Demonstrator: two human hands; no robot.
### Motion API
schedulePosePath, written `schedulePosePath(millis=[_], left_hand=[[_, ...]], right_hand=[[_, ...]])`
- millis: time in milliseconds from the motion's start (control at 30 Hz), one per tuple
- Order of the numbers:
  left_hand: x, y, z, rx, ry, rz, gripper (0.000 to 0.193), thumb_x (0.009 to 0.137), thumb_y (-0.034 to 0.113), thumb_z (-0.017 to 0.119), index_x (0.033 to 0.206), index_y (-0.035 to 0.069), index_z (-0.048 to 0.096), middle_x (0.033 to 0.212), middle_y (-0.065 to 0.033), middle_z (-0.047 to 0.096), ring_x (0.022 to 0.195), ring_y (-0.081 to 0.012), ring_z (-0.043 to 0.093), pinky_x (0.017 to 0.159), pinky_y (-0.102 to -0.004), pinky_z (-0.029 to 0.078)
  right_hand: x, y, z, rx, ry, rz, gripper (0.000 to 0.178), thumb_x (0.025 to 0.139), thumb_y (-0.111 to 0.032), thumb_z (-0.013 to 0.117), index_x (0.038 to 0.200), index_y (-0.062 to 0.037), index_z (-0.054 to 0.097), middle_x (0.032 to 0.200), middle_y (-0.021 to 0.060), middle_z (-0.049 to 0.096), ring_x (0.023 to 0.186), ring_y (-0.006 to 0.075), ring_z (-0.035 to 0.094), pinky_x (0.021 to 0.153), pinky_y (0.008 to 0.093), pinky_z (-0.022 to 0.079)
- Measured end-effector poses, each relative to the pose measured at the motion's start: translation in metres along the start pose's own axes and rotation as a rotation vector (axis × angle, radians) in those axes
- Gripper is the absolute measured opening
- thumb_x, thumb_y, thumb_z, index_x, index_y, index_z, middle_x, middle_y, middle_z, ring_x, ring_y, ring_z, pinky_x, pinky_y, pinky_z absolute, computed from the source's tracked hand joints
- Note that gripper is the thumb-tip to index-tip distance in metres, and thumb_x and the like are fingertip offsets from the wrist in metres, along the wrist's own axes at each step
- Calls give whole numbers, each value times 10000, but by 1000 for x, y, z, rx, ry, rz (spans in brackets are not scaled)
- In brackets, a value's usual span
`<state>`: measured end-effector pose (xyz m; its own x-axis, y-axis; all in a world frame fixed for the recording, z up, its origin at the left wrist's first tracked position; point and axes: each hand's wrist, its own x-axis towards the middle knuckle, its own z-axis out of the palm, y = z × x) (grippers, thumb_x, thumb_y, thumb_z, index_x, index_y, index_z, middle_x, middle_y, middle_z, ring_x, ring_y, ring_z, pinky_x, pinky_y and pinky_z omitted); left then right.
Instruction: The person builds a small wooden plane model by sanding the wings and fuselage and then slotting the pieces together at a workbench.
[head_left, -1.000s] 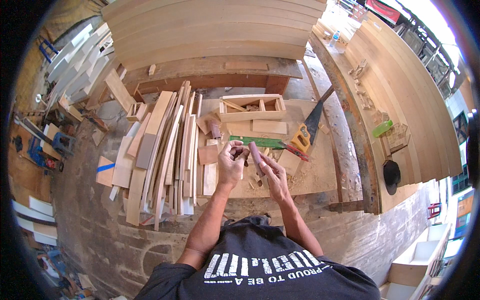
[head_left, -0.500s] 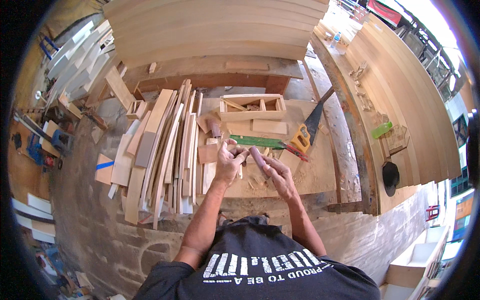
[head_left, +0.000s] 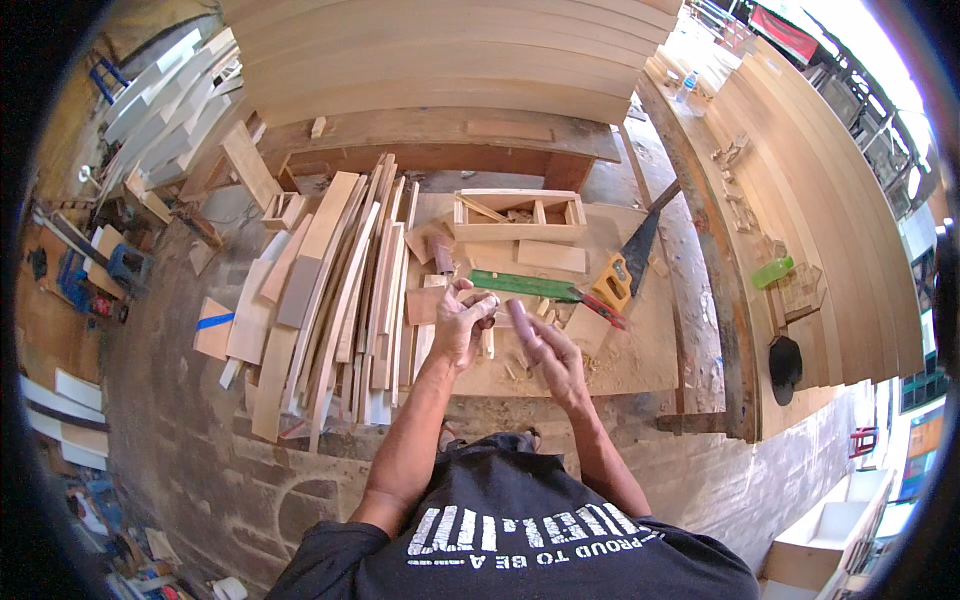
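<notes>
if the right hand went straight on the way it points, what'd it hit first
Probably the green bar, lying beyond the purplish piece in the right hand; the hand's height above the board is unclear.

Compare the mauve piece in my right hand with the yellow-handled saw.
The mauve piece is held in your right hand; the yellow-handled saw lies untouched. The mauve piece is much shorter than the saw. The mauve piece looks plain; the saw is yellow and dark. Both are elongated.
</notes>
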<state>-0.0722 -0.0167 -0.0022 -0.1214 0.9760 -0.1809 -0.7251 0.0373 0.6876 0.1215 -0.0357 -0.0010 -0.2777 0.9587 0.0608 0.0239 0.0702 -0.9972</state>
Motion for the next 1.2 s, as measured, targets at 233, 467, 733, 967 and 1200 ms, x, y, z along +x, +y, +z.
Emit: schedulePosePath(millis=[233,467,733,967,1200], left_hand=[[0,6,-7,172,-39,87,417,878,-79,630,1152,82,360,889,-105,664,709,-115,611,598,-232,480],[-11,25,-7,524,-65,151,388,893,-96,614,1117,78,349,852,-86,665,787,-93,623,669,-208,488],[3,13,-18,-36,34,21,369,890,-62,630,1095,116,381,873,-79,685,704,-121,611,629,-258,489],[1,8,-36,-214,67,-43,252,914,-1,618,1146,58,543,919,-54,642,804,-121,605,695,-253,497],[-3,17,-26,-60,166,-41,208,921,18,635,1129,29,644,906,-33,655,769,-112,600,648,-242,486]], right_hand=[[37,-29,28,-66,-28,-56,448,984,-284,571,1357,-36,567,1082,119,636,983,209,596,845,342,496],[29,-36,-5,-316,-272,6,432,967,-291,576,1304,-24,613,1086,166,625,969,254,607,848,372,493],[25,-17,42,-391,-5,-297,424,937,-252,647,1290,-18,619,1088,198,627,763,222,602,680,332,499],[-11,12,53,208,35,105,438,993,-217,583,1366,10,542,1091,99,620,817,143,604,677,290,518],[12,-4,61,250,73,90,457,1016,-238,555,1397,12,515,1150,73,615,1017,154,582,863,301,506]])
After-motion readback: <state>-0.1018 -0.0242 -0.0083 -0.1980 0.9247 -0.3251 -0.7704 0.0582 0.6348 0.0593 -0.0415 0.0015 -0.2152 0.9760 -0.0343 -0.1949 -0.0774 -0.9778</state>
